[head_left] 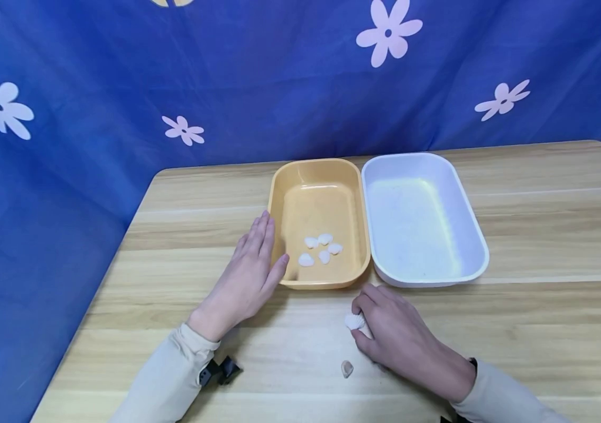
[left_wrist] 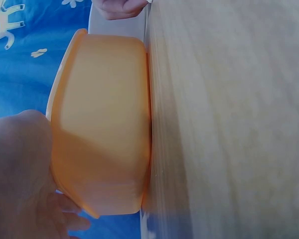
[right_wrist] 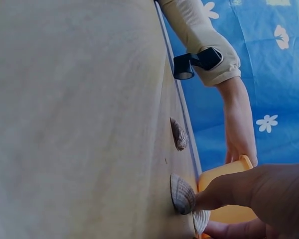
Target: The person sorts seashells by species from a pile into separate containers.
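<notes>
My left hand (head_left: 244, 273) lies along the left side of the orange tray (head_left: 319, 284), fingers extended against its rim and thumb over the near left corner. Several white shells (head_left: 306, 259) lie inside that tray. In front of it, my right hand (head_left: 406, 335) pinches a white shell (head_left: 354, 321) between thumb and fingers. A brownish shell (head_left: 347, 369) rests on the table, nearer to me. The right wrist view shows two ribbed brownish shells, one (right_wrist: 179, 134) apart and one (right_wrist: 182, 194) at my thumb tip, with the white shell (right_wrist: 201, 220) beyond.
A white tray (head_left: 429, 281) stands directly right of the orange one, their rims side by side. Behind the wooden table (head_left: 543, 329) hangs a blue cloth (head_left: 279, 88) with white flowers. A black device (head_left: 221, 371) is on my left wrist.
</notes>
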Tool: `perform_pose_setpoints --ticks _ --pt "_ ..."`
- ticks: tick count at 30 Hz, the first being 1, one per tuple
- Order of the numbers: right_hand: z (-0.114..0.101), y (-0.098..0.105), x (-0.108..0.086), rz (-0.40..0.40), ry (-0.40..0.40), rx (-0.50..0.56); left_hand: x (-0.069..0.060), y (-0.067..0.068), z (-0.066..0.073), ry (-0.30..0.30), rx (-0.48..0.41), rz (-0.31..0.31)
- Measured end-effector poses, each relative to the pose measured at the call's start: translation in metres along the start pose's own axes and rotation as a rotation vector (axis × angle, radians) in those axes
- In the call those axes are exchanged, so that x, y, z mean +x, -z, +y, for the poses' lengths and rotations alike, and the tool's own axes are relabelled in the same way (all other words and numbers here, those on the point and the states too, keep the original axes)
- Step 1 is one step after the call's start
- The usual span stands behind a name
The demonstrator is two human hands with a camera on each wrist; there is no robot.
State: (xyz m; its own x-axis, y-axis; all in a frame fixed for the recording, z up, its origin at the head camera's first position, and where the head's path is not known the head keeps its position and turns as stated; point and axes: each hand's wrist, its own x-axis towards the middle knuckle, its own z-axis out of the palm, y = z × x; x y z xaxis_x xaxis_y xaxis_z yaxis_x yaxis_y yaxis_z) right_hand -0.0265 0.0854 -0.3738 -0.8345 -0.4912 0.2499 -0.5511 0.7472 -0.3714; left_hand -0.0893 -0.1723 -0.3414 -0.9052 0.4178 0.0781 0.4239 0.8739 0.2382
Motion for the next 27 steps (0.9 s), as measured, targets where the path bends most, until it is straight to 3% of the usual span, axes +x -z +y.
perform_pose_setpoints --ticks 13,20,27 --pt "-0.003 0.004 -0.001 0.078 0.118 0.094 -0.001 -0.001 0.0 0.012 -0.002 -0.008" --pt "-0.004 0.011 0.0 0.094 0.181 0.094 -0.001 0.001 0.001 0.026 0.015 -0.019" --pt "-0.005 0.026 0.006 0.123 0.26 0.088 0.001 0.001 0.001 -0.003 0.053 -0.007"
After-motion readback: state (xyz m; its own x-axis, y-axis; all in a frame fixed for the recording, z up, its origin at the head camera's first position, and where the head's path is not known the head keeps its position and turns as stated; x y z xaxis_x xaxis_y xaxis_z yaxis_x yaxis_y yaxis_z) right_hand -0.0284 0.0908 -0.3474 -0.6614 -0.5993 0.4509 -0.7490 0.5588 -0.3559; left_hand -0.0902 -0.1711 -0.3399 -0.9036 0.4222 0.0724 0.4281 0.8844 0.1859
